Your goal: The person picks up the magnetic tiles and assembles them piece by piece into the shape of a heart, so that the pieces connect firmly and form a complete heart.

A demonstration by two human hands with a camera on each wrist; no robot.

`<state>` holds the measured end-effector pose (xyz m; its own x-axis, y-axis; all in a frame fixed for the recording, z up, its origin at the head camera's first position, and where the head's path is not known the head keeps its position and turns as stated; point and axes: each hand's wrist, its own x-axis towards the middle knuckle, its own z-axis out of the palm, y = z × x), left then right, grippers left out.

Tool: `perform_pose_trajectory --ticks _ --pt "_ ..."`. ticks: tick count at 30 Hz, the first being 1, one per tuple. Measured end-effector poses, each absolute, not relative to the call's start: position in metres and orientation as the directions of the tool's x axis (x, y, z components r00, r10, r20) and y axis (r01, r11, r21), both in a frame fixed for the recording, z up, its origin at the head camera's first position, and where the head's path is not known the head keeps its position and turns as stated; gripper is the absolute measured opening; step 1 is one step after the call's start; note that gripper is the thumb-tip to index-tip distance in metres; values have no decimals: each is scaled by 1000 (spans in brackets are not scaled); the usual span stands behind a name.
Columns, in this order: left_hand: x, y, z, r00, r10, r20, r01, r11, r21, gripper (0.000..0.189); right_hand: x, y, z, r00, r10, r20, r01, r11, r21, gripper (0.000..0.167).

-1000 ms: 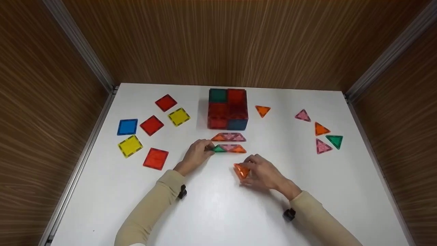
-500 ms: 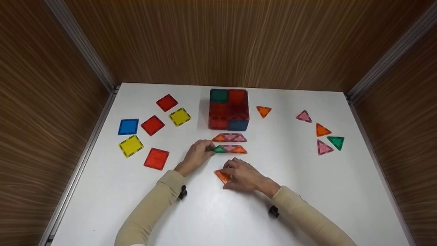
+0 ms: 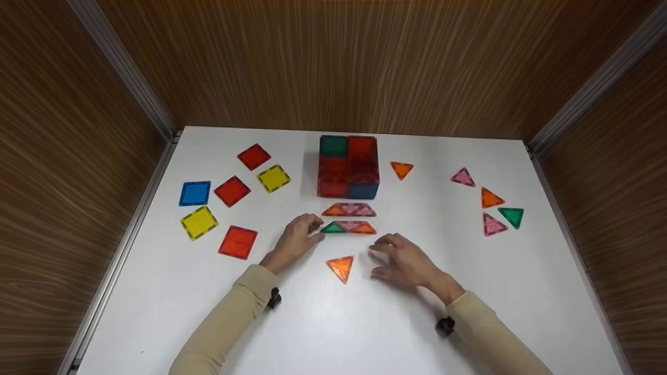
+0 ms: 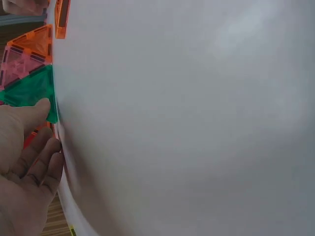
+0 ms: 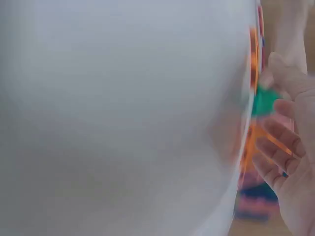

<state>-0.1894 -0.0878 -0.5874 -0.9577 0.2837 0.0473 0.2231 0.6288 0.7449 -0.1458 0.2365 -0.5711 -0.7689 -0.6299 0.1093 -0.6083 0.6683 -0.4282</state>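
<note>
My left hand [image 3: 296,240] is beside the left end of a short row of triangular magnetic tiles, nearest its green triangle [image 3: 332,227]. In the left wrist view, the thumb overlaps that green tile [image 4: 32,88], with the fingers spread loosely and nothing gripped. The row continues with a pink triangle and an orange triangle [image 3: 367,228]. Nearer the person, a single orange triangle tile [image 3: 341,268] lies on the table. To its right my right hand [image 3: 406,262] holds nothing, thumb and fingers apart; it looks blurred in the right wrist view.
A second triangle row [image 3: 349,210] lies behind the first, before a box of square tiles [image 3: 348,169]. Red, yellow and blue squares [image 3: 195,194] are scattered left. A loose orange triangle [image 3: 402,170] sits right of the box; several triangles [image 3: 492,224] lie farther right.
My right hand carried the orange triangle left, let go of it on the table and drew back right. My left hand shifted slightly left, away from the green triangle.
</note>
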Motion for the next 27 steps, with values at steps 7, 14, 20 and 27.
perform_pose_trajectory --ticks 7,14,20,27 --pt "-158 -92 -582 -949 312 38 258 705 660 28 -148 328 -571 -910 -361 204 -415 789 -453 50" --pt "-137 -79 -580 -888 459 7 389 744 543 40 -161 401 -572 -986 -123 116 -162 883 -440 54" --pt "-131 -67 -582 -842 540 -10 468 738 486 52 -168 440 -573 -997 9 77 -24 909 -417 57" --pt "-128 -62 -581 -840 540 -46 451 743 495 54 -174 461 -575 -999 52 6 46 919 -391 68"
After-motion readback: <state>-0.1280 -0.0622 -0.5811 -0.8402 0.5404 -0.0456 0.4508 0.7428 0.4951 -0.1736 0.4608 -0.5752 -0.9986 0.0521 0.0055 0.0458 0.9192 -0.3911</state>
